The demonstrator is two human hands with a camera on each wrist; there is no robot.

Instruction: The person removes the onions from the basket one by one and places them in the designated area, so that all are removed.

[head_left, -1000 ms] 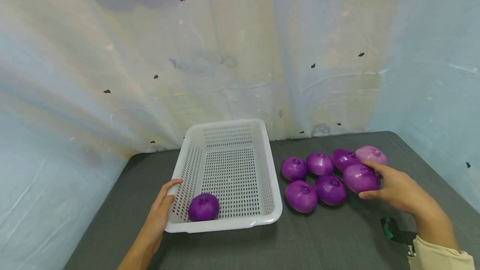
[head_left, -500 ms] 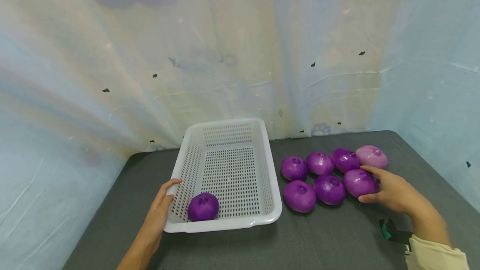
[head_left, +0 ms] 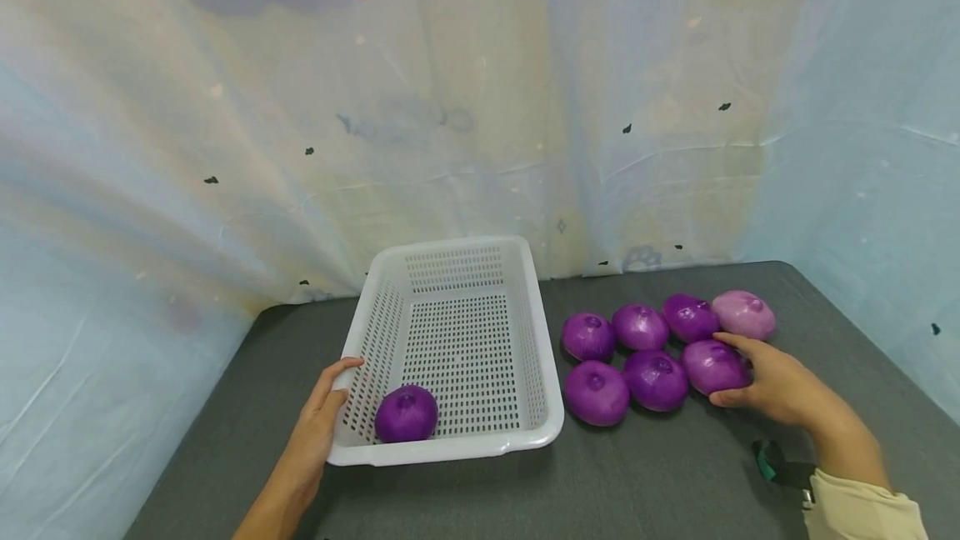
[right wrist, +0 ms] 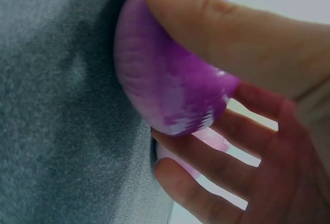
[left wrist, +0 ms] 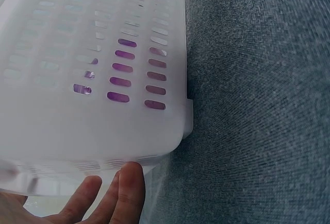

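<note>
A white perforated plastic basket (head_left: 461, 450) stands on the dark table, with one red onion (head_left: 407, 414) in its near left corner. My left hand (head_left: 318, 419) holds the basket's left rim; its fingertips (left wrist: 131, 180) show against the outer wall in the left wrist view. Over on the right, my right hand (head_left: 783, 382) grips a glossy red onion (head_left: 712, 367) from its right side. The right wrist view shows the thumb on one side of that onion (right wrist: 175, 80) and fingers on the other. The onion appears to rest on the table.
Several more red onions sit close together right of the basket, among them a front one (head_left: 597, 393), a dark one (head_left: 657, 380) and a paler pink one (head_left: 742, 314) at the back right. A patterned curtain (head_left: 480, 107) hangs behind the dark table (head_left: 637, 482).
My right hand has shifted slightly left with its onion, and the neighbouring front onions have slid a little left too. The left hand and basket stay almost where they were.
</note>
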